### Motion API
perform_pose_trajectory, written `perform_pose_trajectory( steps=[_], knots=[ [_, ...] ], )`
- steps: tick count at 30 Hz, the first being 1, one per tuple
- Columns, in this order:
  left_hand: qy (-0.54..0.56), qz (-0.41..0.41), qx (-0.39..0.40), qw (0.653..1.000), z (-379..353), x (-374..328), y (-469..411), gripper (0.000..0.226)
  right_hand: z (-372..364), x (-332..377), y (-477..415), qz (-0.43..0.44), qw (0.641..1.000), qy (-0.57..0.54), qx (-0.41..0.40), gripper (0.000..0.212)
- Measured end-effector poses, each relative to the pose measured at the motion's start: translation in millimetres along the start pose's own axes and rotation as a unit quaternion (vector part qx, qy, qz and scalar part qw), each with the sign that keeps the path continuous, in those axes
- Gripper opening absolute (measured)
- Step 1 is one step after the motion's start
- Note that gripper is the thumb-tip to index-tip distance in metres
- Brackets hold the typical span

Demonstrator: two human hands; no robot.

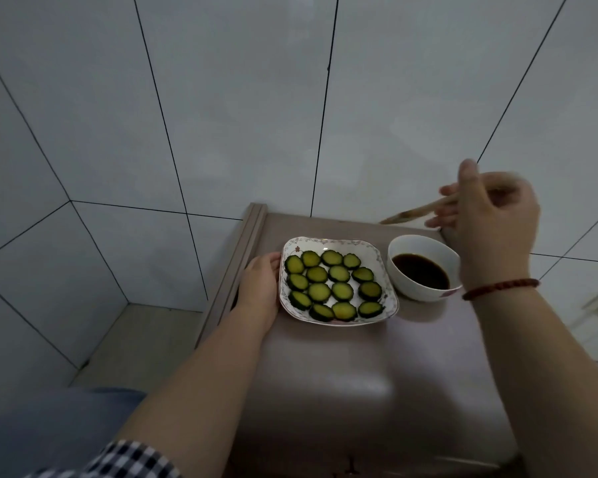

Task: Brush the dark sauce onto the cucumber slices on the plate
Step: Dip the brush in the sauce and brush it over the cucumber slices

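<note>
Cucumber slices in rows on white plate, just right of left hand, flat and open against plate's left rim. Bowl of dark sauce beside plate, below right hand (blurred), closed around brush. Bare table nearer, edge left of left hand.

Plate: set on the table, cucumber slices laid on it.
Bowl: placed just right of the plate, sauce held inside.
</note>
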State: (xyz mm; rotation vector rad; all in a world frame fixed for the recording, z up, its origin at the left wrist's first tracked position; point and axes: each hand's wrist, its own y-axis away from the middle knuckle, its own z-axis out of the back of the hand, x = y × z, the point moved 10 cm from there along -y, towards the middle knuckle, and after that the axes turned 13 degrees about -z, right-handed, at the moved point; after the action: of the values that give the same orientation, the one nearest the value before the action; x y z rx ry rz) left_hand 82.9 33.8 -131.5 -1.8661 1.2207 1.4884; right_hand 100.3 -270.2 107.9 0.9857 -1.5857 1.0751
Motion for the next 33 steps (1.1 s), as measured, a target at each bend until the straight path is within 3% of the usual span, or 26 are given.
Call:
perform_pose_trajectory(
  steps=[3,11,16,27,33],
  knots=[
    [0.005,0.006,-0.001,1.000,0.2,0.8,-0.9,0.046,24.5,3.6,-9.4,0.008,0.999,0.026,-0.041,0.048],
    [-0.009,-0.004,-0.007,1.000,2.3,1.4,-3.9,0.047,33.1,-33.3,-10.9,-0.008,0.990,0.136,-0.044,0.025],
    [0.000,-0.005,-0.013,1.000,3.3,1.3,-4.1,0.047,28.2,-57.1,-8.9,-0.037,0.978,0.202,-0.037,0.026],
    [-0.001,-0.004,0.002,1.000,0.3,2.0,-4.4,0.046,22.7,-56.7,-11.2,-0.034,0.973,0.227,-0.035,0.030],
    [0.007,-0.013,-0.004,1.000,0.1,-0.6,-2.7,0.045,18.3,-19.1,1.9,0.067,0.978,0.184,-0.076,0.025]
  ],
)
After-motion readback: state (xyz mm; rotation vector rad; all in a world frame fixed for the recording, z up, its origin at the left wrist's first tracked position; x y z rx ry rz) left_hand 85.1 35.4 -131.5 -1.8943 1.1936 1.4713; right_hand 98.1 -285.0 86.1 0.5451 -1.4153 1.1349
